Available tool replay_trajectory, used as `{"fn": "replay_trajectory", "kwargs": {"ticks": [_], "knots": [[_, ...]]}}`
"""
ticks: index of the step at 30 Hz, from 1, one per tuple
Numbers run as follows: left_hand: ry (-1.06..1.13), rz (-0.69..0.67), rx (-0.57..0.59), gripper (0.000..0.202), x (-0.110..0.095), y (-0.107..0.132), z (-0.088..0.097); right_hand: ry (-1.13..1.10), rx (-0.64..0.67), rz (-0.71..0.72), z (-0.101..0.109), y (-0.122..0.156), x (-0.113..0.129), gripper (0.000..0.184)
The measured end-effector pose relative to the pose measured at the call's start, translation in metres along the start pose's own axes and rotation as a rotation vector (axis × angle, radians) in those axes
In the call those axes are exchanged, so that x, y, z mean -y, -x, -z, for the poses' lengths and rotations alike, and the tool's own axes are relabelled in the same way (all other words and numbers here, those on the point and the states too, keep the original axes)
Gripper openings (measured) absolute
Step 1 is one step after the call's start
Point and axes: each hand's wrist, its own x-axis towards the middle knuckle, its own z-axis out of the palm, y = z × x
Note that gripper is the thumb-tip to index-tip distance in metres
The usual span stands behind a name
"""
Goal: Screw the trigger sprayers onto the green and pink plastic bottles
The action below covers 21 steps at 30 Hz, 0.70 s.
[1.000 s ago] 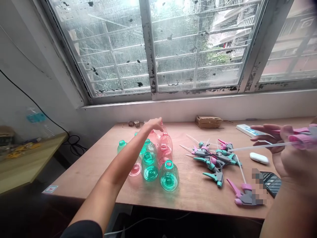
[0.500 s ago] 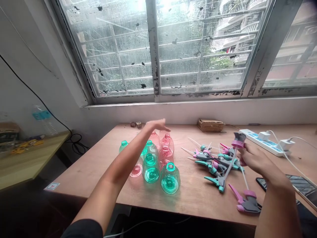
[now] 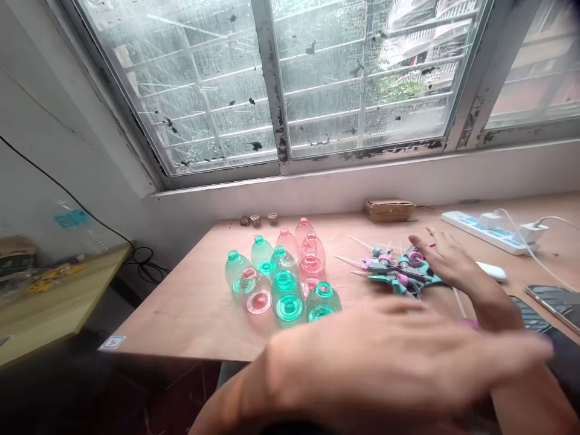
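My left hand (image 3: pixel 389 356) fills the foreground close to the camera, blurred, palm down with its fingers stretched out to the right and nothing in it. My right hand (image 3: pixel 446 263) reaches over the pile of pink and teal spray triggers (image 3: pixel 396 270) on the wooden table (image 3: pixel 190 308), fingers spread, resting on or just above them. To the left of the pile stands a cluster of several small teal and pink plastic bottles (image 3: pixel 283 275) without caps.
A cardboard box (image 3: pixel 388 209) lies by the wall under the window. A white power strip (image 3: pixel 492 231) with plugged cables, a white mouse (image 3: pixel 492 272) and phones (image 3: pixel 550 299) occupy the right side. Three tiny pots (image 3: pixel 259 220) sit at the back. A lower side table (image 3: pixel 49 290) stands left.
My left hand has pulled back from the bottles and swept across close to the camera. My right hand has set its trigger down and moved onto the pile. The view has tilted down.
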Motion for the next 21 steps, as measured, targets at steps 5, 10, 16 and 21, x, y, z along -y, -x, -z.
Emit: {"fn": "replay_trajectory", "kwargs": {"ticks": [5, 10, 16, 21], "knots": [[-0.116, 0.098, -0.273, 0.030, 0.018, 0.032, -0.075, -0.127, 0.107, 0.282, 0.003, 0.052, 0.044, 0.069], [-0.221, 0.293, -0.516, 0.045, 0.037, 0.090, -0.116, -0.347, 0.261, 0.407, -0.033, 0.127, 0.068, 0.048], [-0.184, 0.585, -0.500, 0.047, 0.056, 0.150, -0.140, -0.185, 0.409, 0.443, -0.067, 0.154, 0.060, 0.055], [-0.049, 0.688, -0.344, 0.046, 0.073, 0.161, -0.144, -0.122, 0.509, 0.461, -0.069, 0.148, 0.056, 0.061]]}}
